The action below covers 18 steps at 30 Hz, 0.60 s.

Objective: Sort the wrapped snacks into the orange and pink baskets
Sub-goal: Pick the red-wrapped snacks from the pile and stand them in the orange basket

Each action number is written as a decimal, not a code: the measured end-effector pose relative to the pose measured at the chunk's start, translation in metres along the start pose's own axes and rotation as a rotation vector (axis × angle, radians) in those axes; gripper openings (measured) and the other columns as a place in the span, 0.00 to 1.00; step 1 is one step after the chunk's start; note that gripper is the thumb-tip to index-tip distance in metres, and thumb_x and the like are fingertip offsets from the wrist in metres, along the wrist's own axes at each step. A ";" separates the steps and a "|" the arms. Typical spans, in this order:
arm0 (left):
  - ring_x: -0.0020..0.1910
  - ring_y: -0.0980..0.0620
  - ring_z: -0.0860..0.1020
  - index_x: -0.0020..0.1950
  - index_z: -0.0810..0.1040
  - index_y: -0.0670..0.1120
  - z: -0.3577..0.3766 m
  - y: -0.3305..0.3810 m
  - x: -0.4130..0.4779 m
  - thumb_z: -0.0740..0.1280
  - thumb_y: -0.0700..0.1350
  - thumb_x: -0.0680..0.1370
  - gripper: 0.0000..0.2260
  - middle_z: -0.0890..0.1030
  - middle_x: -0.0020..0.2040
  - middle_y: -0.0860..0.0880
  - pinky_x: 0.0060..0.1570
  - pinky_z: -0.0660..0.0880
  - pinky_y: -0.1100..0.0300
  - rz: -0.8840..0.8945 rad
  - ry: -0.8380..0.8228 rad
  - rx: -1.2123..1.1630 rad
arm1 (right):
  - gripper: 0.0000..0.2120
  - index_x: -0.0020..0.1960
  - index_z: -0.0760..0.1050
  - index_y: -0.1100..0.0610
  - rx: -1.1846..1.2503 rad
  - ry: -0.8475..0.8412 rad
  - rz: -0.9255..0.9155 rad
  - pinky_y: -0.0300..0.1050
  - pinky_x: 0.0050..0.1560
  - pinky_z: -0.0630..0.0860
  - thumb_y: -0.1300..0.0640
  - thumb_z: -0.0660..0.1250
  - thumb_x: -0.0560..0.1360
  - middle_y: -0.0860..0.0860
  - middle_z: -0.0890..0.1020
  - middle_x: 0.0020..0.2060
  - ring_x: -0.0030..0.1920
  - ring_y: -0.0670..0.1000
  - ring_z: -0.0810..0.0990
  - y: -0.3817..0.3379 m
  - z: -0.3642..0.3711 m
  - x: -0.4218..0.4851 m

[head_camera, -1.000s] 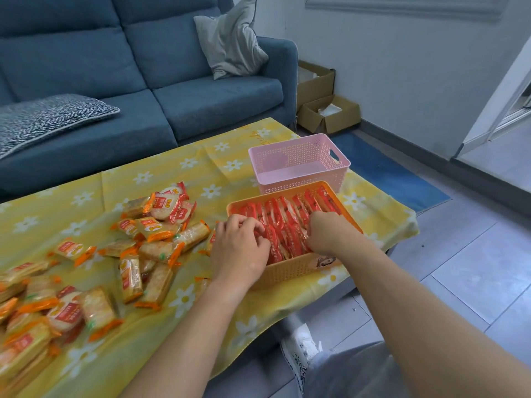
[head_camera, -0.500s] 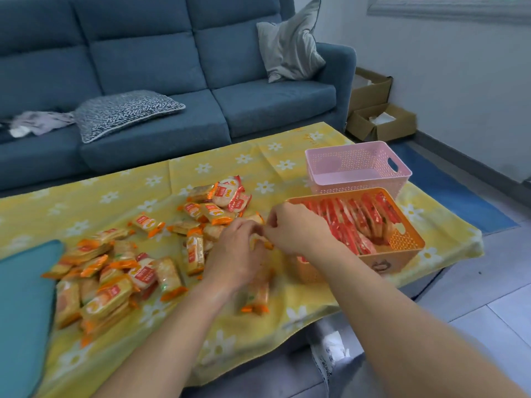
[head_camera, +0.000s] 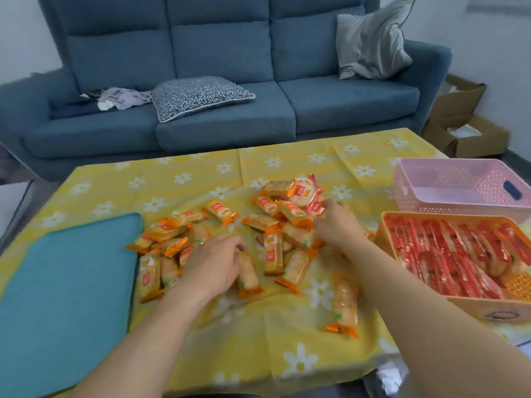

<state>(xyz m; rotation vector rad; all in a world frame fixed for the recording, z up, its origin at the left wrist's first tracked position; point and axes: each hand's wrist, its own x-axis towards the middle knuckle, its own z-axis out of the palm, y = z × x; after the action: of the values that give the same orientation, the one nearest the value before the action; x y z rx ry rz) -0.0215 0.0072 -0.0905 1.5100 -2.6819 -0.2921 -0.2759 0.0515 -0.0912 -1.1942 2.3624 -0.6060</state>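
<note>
Orange-wrapped snacks (head_camera: 275,222) are lying in a loose heap at the middle of the table (head_camera: 201,173), with red-wrapped ones filling the orange basket (head_camera: 382,239) at the right edge, just in front of the pink basket (head_camera: 402,179). The left hand (head_camera: 211,262) is curling its fingers down onto one orange packet (head_camera: 246,275), though I cannot tell if it is gripping. The right hand (head_camera: 337,225) is pinching a red-wrapped snack (head_camera: 316,207) at the heap's far side.
</note>
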 end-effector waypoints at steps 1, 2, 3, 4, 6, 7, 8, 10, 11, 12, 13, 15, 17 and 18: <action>0.67 0.48 0.74 0.68 0.73 0.57 0.001 -0.003 0.005 0.62 0.48 0.79 0.17 0.75 0.68 0.54 0.62 0.70 0.52 -0.022 -0.016 0.037 | 0.25 0.74 0.66 0.59 0.065 0.034 0.022 0.54 0.67 0.69 0.57 0.61 0.78 0.62 0.71 0.69 0.69 0.65 0.71 0.000 -0.002 0.009; 0.70 0.48 0.71 0.72 0.69 0.56 0.003 -0.007 0.010 0.62 0.49 0.79 0.20 0.72 0.72 0.53 0.65 0.68 0.51 -0.051 -0.065 0.066 | 0.25 0.75 0.66 0.59 0.103 0.054 0.041 0.53 0.67 0.68 0.56 0.61 0.79 0.63 0.71 0.70 0.69 0.64 0.71 -0.003 -0.002 0.021; 0.72 0.47 0.69 0.75 0.65 0.55 0.005 -0.010 0.015 0.63 0.50 0.78 0.25 0.69 0.74 0.53 0.68 0.65 0.50 -0.083 -0.134 0.103 | 0.26 0.76 0.65 0.59 0.127 0.055 0.066 0.52 0.66 0.69 0.55 0.62 0.79 0.63 0.71 0.70 0.69 0.64 0.72 -0.005 -0.003 0.032; 0.74 0.47 0.67 0.77 0.62 0.54 0.007 -0.014 0.020 0.65 0.50 0.77 0.29 0.67 0.76 0.52 0.69 0.63 0.49 -0.106 -0.200 0.135 | 0.27 0.76 0.65 0.60 0.140 0.037 0.094 0.51 0.65 0.69 0.53 0.62 0.80 0.63 0.72 0.70 0.69 0.64 0.72 -0.009 -0.002 0.044; 0.75 0.46 0.64 0.78 0.59 0.53 0.008 -0.022 0.026 0.68 0.49 0.73 0.34 0.65 0.77 0.51 0.70 0.61 0.46 -0.129 -0.279 0.175 | 0.25 0.70 0.70 0.65 0.160 -0.012 0.145 0.50 0.59 0.71 0.48 0.65 0.80 0.63 0.76 0.66 0.65 0.63 0.75 -0.019 0.001 0.064; 0.75 0.45 0.63 0.78 0.59 0.53 0.008 -0.022 0.028 0.69 0.49 0.73 0.35 0.66 0.76 0.51 0.70 0.61 0.45 -0.127 -0.300 0.185 | 0.22 0.60 0.75 0.66 0.182 -0.025 0.161 0.49 0.54 0.73 0.47 0.68 0.79 0.62 0.80 0.58 0.58 0.62 0.79 -0.022 0.001 0.070; 0.75 0.45 0.63 0.78 0.58 0.53 0.007 -0.024 0.029 0.70 0.49 0.73 0.36 0.67 0.76 0.50 0.70 0.60 0.44 -0.125 -0.325 0.194 | 0.19 0.48 0.76 0.64 0.201 -0.029 0.179 0.49 0.48 0.74 0.46 0.71 0.77 0.60 0.81 0.50 0.49 0.60 0.80 -0.025 0.003 0.077; 0.75 0.43 0.62 0.77 0.58 0.53 0.005 -0.031 0.034 0.71 0.49 0.73 0.36 0.68 0.74 0.50 0.70 0.58 0.42 -0.123 -0.361 0.200 | 0.18 0.34 0.74 0.59 0.174 -0.034 0.211 0.47 0.39 0.76 0.48 0.76 0.72 0.56 0.82 0.36 0.37 0.54 0.79 -0.027 0.010 0.089; 0.75 0.43 0.62 0.77 0.59 0.54 0.005 -0.034 0.036 0.72 0.50 0.72 0.36 0.69 0.73 0.50 0.71 0.58 0.42 -0.122 -0.361 0.191 | 0.18 0.31 0.75 0.58 0.153 -0.048 0.224 0.45 0.34 0.74 0.49 0.78 0.70 0.53 0.81 0.32 0.33 0.51 0.77 -0.028 0.011 0.091; 0.74 0.43 0.62 0.76 0.60 0.54 0.005 -0.037 0.038 0.72 0.51 0.72 0.36 0.69 0.73 0.50 0.71 0.57 0.42 -0.120 -0.355 0.179 | 0.18 0.30 0.76 0.58 0.150 -0.067 0.247 0.44 0.32 0.71 0.49 0.79 0.69 0.52 0.80 0.29 0.30 0.50 0.76 -0.029 0.012 0.093; 0.74 0.43 0.63 0.76 0.61 0.55 0.005 -0.039 0.039 0.73 0.52 0.71 0.36 0.69 0.72 0.50 0.71 0.58 0.41 -0.118 -0.345 0.164 | 0.18 0.30 0.77 0.58 0.159 -0.093 0.268 0.44 0.32 0.70 0.49 0.80 0.68 0.52 0.80 0.28 0.30 0.50 0.75 -0.029 0.013 0.094; 0.73 0.43 0.63 0.75 0.63 0.55 0.006 -0.042 0.040 0.75 0.54 0.70 0.36 0.69 0.71 0.49 0.70 0.59 0.42 -0.112 -0.327 0.147 | 0.17 0.33 0.77 0.59 0.217 -0.120 0.298 0.44 0.32 0.70 0.51 0.81 0.68 0.54 0.80 0.30 0.30 0.51 0.75 -0.028 0.013 0.098; 0.73 0.43 0.63 0.74 0.66 0.55 0.005 -0.045 0.041 0.76 0.56 0.69 0.36 0.68 0.70 0.48 0.68 0.61 0.44 -0.120 -0.305 0.150 | 0.15 0.38 0.79 0.63 0.271 -0.119 0.287 0.44 0.31 0.70 0.55 0.82 0.66 0.56 0.81 0.33 0.31 0.52 0.75 -0.030 0.012 0.097; 0.72 0.43 0.63 0.73 0.68 0.56 0.004 -0.046 0.041 0.76 0.58 0.69 0.35 0.68 0.69 0.48 0.67 0.62 0.45 -0.125 -0.290 0.160 | 0.16 0.42 0.80 0.65 0.295 -0.111 0.268 0.44 0.31 0.71 0.56 0.83 0.65 0.57 0.82 0.35 0.31 0.52 0.76 -0.032 0.012 0.097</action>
<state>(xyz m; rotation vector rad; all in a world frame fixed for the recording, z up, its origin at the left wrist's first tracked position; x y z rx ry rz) -0.0048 -0.0507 -0.1056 1.8141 -2.8960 -0.3324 -0.3018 -0.0480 -0.0998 -0.7486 2.1953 -0.7426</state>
